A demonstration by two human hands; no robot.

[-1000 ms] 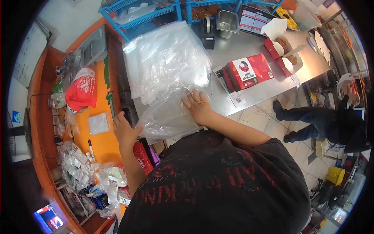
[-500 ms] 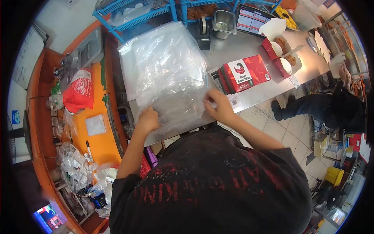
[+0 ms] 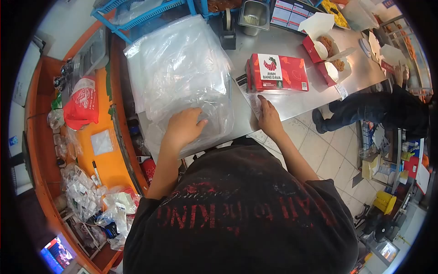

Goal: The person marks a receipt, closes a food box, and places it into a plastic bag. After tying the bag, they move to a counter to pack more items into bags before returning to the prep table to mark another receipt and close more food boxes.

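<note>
My left hand (image 3: 186,127) rests on the near part of a stack of clear plastic bags (image 3: 182,64). Its fingers lie stretched out, with the thumb apart. At the counter's front edge, my right hand (image 3: 271,119) has its fingers closed at the near end of a printed receipt (image 3: 250,97), covering part of it. Just beyond that hand sits a shut red and white food box (image 3: 279,73), lying on the metal counter (image 3: 301,102).
Two open boxes of fried chicken and rice (image 3: 326,52) stand at the right. A tape dispenser (image 3: 227,34), metal container (image 3: 253,17) and screen (image 3: 292,17) line the back. An orange shelf (image 3: 107,157) holds a red bag (image 3: 82,102). Another person (image 3: 378,107) stands at the right.
My left hand has opened and slid onto the bags. My right hand has left the bags' edge and moved right to the receipt. The red box has turned slightly; the whole view has shifted.
</note>
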